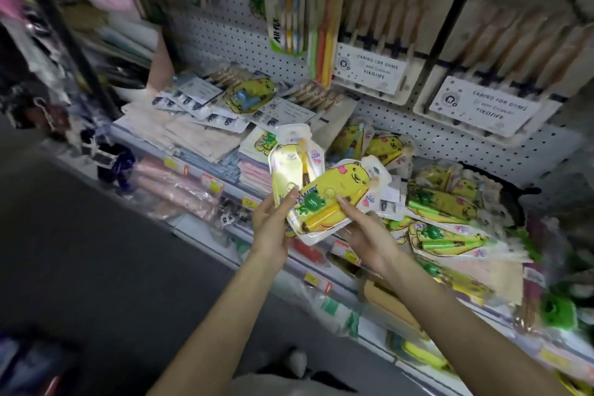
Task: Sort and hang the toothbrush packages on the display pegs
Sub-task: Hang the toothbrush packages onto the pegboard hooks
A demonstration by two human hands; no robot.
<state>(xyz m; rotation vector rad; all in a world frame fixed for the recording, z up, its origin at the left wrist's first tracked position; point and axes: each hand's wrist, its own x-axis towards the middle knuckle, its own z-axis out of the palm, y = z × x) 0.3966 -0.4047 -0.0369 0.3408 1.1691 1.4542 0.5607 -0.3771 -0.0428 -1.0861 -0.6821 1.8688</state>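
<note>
left hand (271,223) grips the rear pack (289,161), right hand (369,236) pinches the frog pack (337,193), both dead centre above the shelf (189,170). i'd line up hang holes first, then pegboard (225,38) at 1 o'clock.

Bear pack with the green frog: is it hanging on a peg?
Not hanging: right hand holds the bear pack tilted; left hand holds another pack.

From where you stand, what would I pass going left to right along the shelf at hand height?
Stack of folded cloths → left hand → yellow toothbrush packages held between both hands → right hand → heap of toothbrush packages lying loose on the shelf.
</note>
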